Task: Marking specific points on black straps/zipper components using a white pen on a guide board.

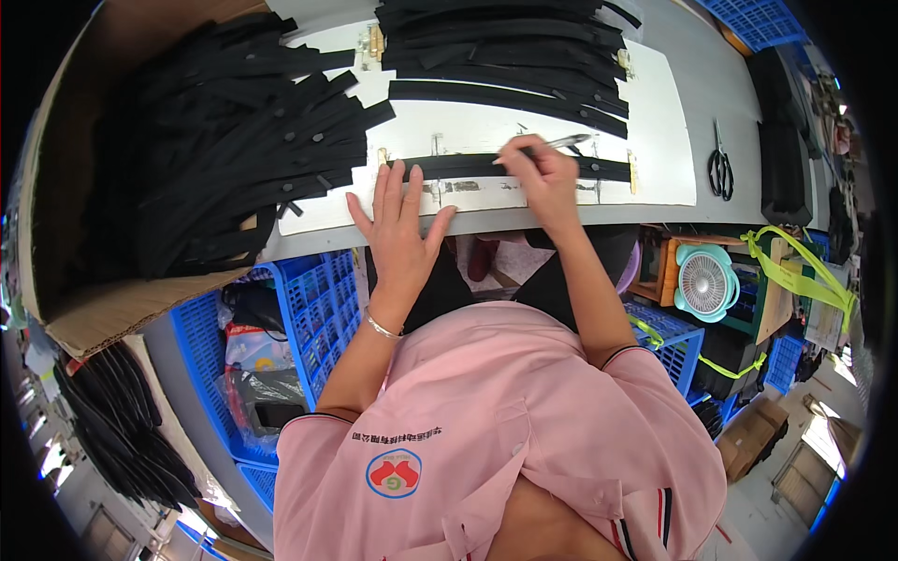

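Observation:
A black fabric strip [468, 167] lies across the white board [659, 140], near the table's front edge. My left hand [400, 220] is laid flat with fingers spread, its fingertips on the strip's left end. In my right hand [545, 178] is a pen [569, 141], gripped between thumb and fingers, with the hand resting over the middle of the strip. The pen's writing tip is hard to make out. Beyond, another black strip [505, 96] lies apart, below a stack of strips [496, 51].
To the left, a cardboard box [56, 187] holds a heap of black strips [224, 140] spilling onto the board. Black-handled scissors [719, 173] lie right of the board. Blue crates [313, 309] stand below the table, and a turquoise fan [705, 283] sits at the right.

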A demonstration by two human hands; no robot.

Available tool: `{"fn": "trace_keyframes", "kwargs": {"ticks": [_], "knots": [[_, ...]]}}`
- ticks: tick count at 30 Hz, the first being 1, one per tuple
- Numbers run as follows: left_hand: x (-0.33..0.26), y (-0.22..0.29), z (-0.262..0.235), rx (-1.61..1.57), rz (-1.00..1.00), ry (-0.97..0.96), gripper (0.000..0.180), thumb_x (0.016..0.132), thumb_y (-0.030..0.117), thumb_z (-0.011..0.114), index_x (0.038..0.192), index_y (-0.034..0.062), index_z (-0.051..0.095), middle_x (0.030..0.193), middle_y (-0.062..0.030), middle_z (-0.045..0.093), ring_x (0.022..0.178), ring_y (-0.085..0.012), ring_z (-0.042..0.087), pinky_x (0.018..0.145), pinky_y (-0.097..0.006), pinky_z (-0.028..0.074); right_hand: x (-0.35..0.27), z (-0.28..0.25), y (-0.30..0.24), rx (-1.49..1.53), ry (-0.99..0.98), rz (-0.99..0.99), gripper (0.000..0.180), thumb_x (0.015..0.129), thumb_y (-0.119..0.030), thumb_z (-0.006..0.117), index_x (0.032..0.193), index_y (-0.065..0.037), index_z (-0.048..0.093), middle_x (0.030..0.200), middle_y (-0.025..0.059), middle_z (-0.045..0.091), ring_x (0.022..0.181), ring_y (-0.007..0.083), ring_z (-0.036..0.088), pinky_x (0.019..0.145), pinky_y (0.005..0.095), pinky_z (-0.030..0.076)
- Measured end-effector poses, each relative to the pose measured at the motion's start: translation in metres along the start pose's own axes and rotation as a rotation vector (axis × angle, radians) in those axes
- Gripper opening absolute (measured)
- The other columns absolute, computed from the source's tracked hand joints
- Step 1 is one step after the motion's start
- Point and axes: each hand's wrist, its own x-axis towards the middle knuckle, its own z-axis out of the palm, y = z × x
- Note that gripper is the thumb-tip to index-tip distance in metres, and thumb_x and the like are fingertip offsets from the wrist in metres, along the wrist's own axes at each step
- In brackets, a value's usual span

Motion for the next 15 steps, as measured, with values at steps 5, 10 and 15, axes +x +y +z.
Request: {"fn": "trace_keyframes", "kwargs": {"ticks": [5,10,15], "knots": [[0.003,0.002,0.000,-0.023,-0.025,0.004,0.068,0.089,0.035,0.080,0.146,0.0074,0.057,0.156,-0.0134,0.048,0.151,-0.0299,0.037,0.124,-0.059,0.004,0.002,-0.030,0.025,-0.049,0.146,0.115,0.013,0.099,-0.012,0.067,0.100,0.000,0.071,0.082,0.0002,0.069,0.074,0.0056,0.058,0.068,0.0211,0.047],[0.012,0.027,0.000,-0.056,-0.036,0.038,0.066,0.088,0.031,0.080,0.145,0.0078,0.058,0.156,-0.0131,0.048,0.150,-0.0313,0.037,0.124,-0.059,0.008,0.001,-0.028,0.021,-0.103,0.128,0.077,0.015,0.099,-0.013,0.068,0.099,0.001,0.072,0.076,0.0010,0.067,0.067,0.0041,0.055,0.061,0.0218,0.044],[0.026,0.070,0.030,-0.380,0.117,0.001,0.058,0.086,0.027,0.079,0.138,0.0077,0.064,0.144,-0.0123,0.058,0.135,-0.0329,0.049,0.122,-0.054,0.022,0.002,-0.025,0.028,-0.150,0.162,0.001,0.015,0.097,-0.015,0.069,0.098,-0.001,0.073,0.073,0.0038,0.067,0.062,0.0078,0.058,0.058,0.0248,0.045]]}}
